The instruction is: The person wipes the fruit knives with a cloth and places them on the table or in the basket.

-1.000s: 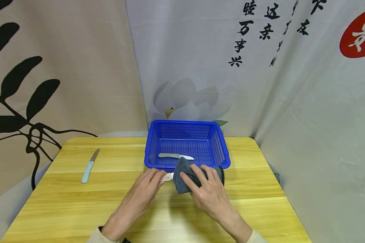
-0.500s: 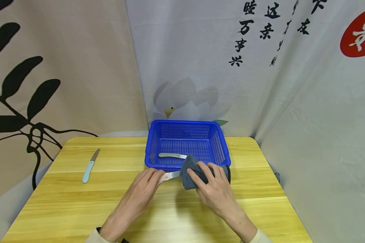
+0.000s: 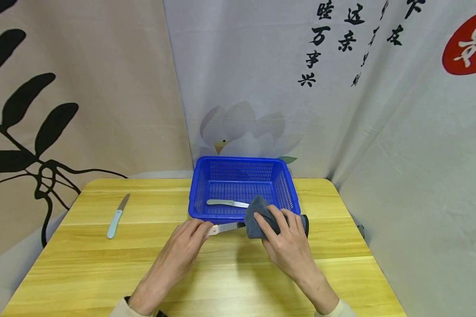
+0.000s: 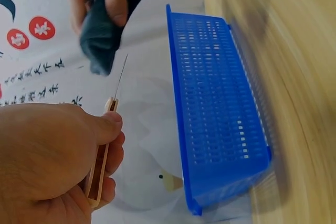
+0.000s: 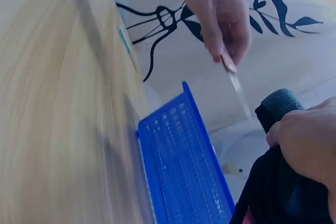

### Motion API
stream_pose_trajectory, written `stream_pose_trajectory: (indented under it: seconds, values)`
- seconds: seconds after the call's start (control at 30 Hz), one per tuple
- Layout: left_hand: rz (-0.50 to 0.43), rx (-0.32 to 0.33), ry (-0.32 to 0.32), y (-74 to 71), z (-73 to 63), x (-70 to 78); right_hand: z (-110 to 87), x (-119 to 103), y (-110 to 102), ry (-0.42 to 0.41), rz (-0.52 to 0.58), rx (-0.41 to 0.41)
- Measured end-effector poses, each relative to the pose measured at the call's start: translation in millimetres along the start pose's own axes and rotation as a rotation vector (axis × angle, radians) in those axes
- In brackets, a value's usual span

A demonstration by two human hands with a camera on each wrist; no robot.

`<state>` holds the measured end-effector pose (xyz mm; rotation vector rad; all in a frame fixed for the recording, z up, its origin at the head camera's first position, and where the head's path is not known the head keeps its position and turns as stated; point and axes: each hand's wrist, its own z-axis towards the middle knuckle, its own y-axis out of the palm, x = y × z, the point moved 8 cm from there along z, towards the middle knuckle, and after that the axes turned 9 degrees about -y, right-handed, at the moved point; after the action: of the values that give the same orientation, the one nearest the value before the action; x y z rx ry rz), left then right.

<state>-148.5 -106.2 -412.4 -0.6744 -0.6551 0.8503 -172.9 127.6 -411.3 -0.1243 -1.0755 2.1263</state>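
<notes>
In the middle of the head view, the dark grey cloth (image 3: 258, 220) has slid along the blade of the pink-handled knife (image 3: 227, 227), away from the handle and a little up the frame; a second ago it covered most of that blade, and now nearly the whole blade shows, its tip just beside the cloth's left edge; both wrist views seem to show the tip free of the fabric, so this stroke of wiping looks at or near its end, though whether the blade is clean cannot be told; the left hand (image 3: 184, 243) keeps its narrow pinch on the handle, lower centre, while the right hand (image 3: 287, 242), lower right of centre, has moved right with its fingers curled round the bunched cloth; the held knife is in front of the near rim of the blue basket (image 3: 242, 159); inside the basket the grey-handled knife (image 3: 220, 202) lies as it did, its tip end hidden behind the cloth; the light-blue-handled knife (image 3: 115, 222) lies unmoved on the bench (image 3: 103, 273), left of the frame's centre.
</notes>
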Motion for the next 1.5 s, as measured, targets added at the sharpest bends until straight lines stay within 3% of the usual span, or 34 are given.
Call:
stream_pose_trajectory:
  seconds: [0.33, 0.57, 0.77, 1.5]
  values:
    - [-0.014, 0.023, 0.013, 3.3, 1.6, 6.1, 18.2, -42.0, 3.9, -0.115, 0.01, 0.06]
    - [-0.03, 0.043, 0.012, 4.8, 0.5, 8.9, 24.5, -53.7, 5.3, -0.135, -0.006, 0.05]
    - [-0.023, 0.061, 0.01, 4.2, -1.7, 10.7, 23.1, -51.8, 5.0, -0.137, -0.03, 0.042]
    - [-0.032, 0.021, -0.031, 3.0, -5.9, 4.2, 6.4, -18.3, 0.3, -0.059, -0.045, 0.039]
